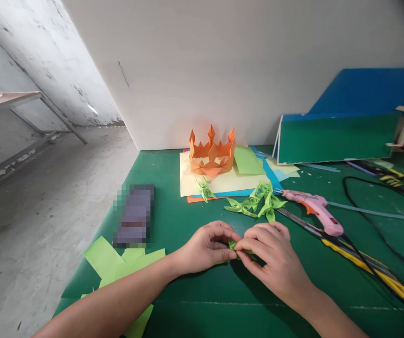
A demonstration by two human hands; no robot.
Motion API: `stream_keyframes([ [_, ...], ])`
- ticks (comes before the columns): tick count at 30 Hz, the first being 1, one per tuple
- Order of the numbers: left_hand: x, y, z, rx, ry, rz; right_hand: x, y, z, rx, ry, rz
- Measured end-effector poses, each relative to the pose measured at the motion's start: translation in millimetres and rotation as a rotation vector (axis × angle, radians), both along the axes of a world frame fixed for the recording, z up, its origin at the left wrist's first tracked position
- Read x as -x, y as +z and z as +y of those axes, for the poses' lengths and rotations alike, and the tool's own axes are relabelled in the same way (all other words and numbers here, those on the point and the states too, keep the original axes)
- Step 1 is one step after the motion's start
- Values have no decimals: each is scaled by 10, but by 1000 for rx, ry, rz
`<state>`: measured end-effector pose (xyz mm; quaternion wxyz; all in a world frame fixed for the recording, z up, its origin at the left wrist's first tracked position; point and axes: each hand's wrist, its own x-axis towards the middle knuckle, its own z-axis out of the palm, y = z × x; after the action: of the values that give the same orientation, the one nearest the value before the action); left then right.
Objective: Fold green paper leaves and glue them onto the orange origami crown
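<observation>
Between my two hands is a small piece of folded green paper (232, 244), mostly covered by fingers. My left hand (209, 246) pinches its left side, and my right hand (267, 246) pinches it from the right. Just beyond them lies a cluster of folded green paper flowers (258, 199). One more green paper flower (205, 188) rests on the front of the cream paper sheets (187, 183). An orange folded paper crown (211, 155) stands upright on those sheets.
Right of my hands lie a pink glue gun (316, 209) with a black cord (377, 270) and a yellow-handled cutter (363, 267). Left are green paper pieces (117, 265) and a blurred dark rectangular object (134, 216). A green board (339, 141) stands behind, before a white wall panel (205, 70).
</observation>
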<state>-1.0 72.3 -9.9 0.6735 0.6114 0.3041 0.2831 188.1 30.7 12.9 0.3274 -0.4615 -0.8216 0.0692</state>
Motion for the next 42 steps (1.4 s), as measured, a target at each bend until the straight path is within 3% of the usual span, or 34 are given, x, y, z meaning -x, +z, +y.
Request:
stream_keyframes([
  [3, 7, 96, -16, -170, 3, 88, -14, 2, 8, 5, -11, 7],
  [6, 161, 391, 88, -581, 116, 434, -41, -3, 27, -11, -43, 24],
  [8, 392, 607, 230, -808, 359, 748, -56, -5, 40, -20, -56, 39],
  [10, 696, 734, 377, -861, 594, 966, -63, -7, 49, -21, -63, 51],
  [12, 1007, 729, 477, -866, 732, 1077, -62, -13, 52, -22, -63, 51],
  [14, 1261, 620, 516, -849, 768, 1115, -57, -21, 49, -23, -59, 47],
  [18, 1475, 422, 494, -817, 699, 1164, -38, -35, 33, -17, -57, 50],
  [21, 1345, 514, 422, -836, 692, 1114, -18, -38, 26, -18, -61, 54],
  [24, 971, 695, 233, -840, 605, 958, 5, -45, 24, -9, -47, 62],
  [28, 345, 714, -110, -781, 142, 719, 26, -56, 5, 5, -29, 68],
  [31, 43, 575, -235, -788, -34, 699, 23, -62, -13, 5, -25, 83],
  [36, -64, 381, -170, -773, 31, 649, -1, -82, 6, 27, -27, 108],
  [42, -41, 263, -87, -544, 90, 424, -37, -96, 38, 65, -43, 99],
])
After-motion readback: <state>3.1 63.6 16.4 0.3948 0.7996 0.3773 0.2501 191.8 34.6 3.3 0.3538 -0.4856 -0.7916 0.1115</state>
